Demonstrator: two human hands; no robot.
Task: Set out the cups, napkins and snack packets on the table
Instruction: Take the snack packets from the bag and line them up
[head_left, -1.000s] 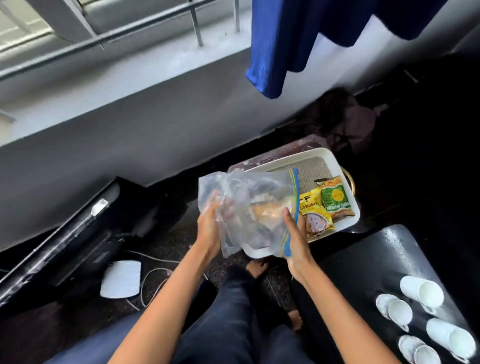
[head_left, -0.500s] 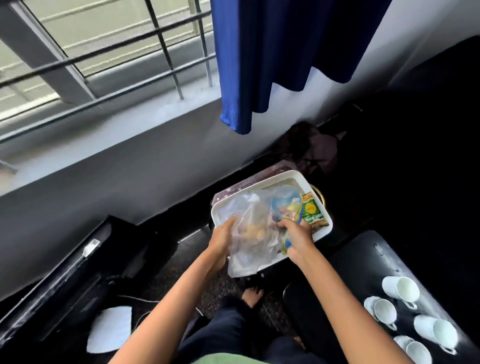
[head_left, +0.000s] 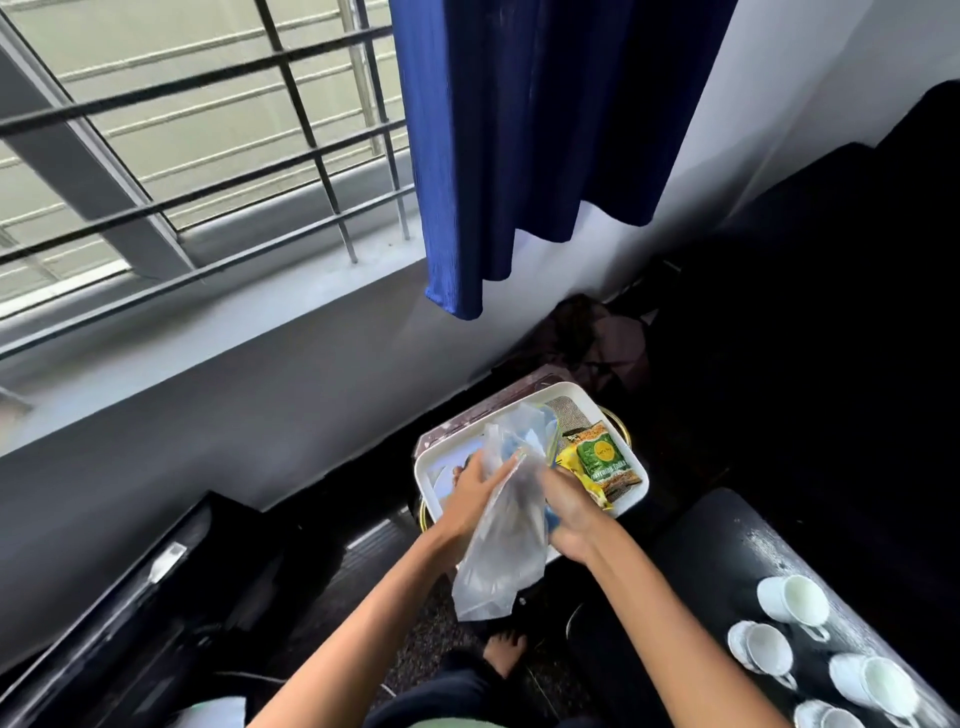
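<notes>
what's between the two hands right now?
Head view: a clear crumpled plastic zip bag hangs between the left hand and right hand, both holding it over the white rectangular tray.

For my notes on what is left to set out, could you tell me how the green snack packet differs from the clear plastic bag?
The green snack packet is opaque and printed; the clear plastic bag is see-through. The packet lies flat in the white tray, untouched; the bag is lifted, hanging past the tray's near edge, held between the left hand and right hand. The bag looks larger and crumpled. Both are soft packaging over the tray.
</notes>
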